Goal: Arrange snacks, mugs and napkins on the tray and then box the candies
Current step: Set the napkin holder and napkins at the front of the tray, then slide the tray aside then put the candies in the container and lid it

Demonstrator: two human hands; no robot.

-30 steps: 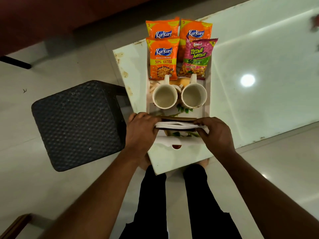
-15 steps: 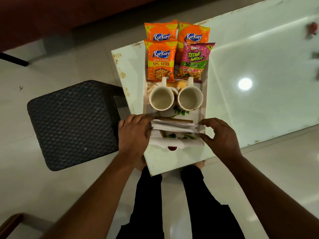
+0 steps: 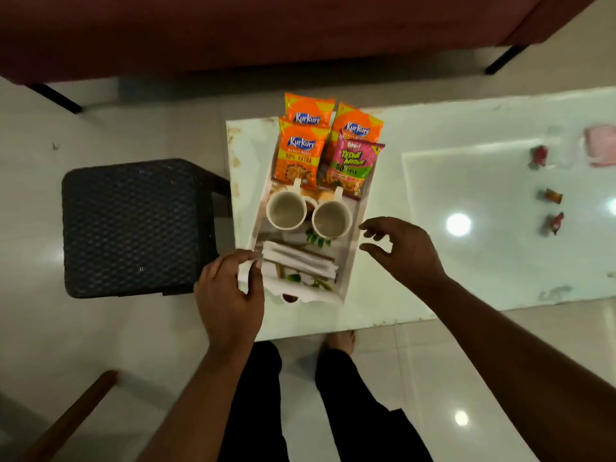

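A white tray (image 3: 354, 261) lies on the glass table. At its far end lie three orange Kurkure packets (image 3: 299, 155) and a pink snack packet (image 3: 350, 166). Two white mugs (image 3: 286, 210) (image 3: 331, 219) stand side by side in the middle. A stack of white napkins (image 3: 300, 261) lies at the near end. My left hand (image 3: 230, 295) sits at the tray's left near corner, fingertips touching the napkins' edge. My right hand (image 3: 400, 251) hovers open just right of the tray, holding nothing. Three wrapped candies (image 3: 539, 155) (image 3: 553, 196) (image 3: 555, 223) lie far right.
A pink box (image 3: 601, 145) sits at the table's far right edge. A dark woven stool (image 3: 136, 228) stands left of the table (image 3: 466, 261). A red sofa (image 3: 266, 28) runs along the back. My legs and a foot are below the table's near edge.
Both hands held the napkin stack over the tray's near end; now the stack lies in the tray, the right hand has let go and moved right, and the view has shifted right.
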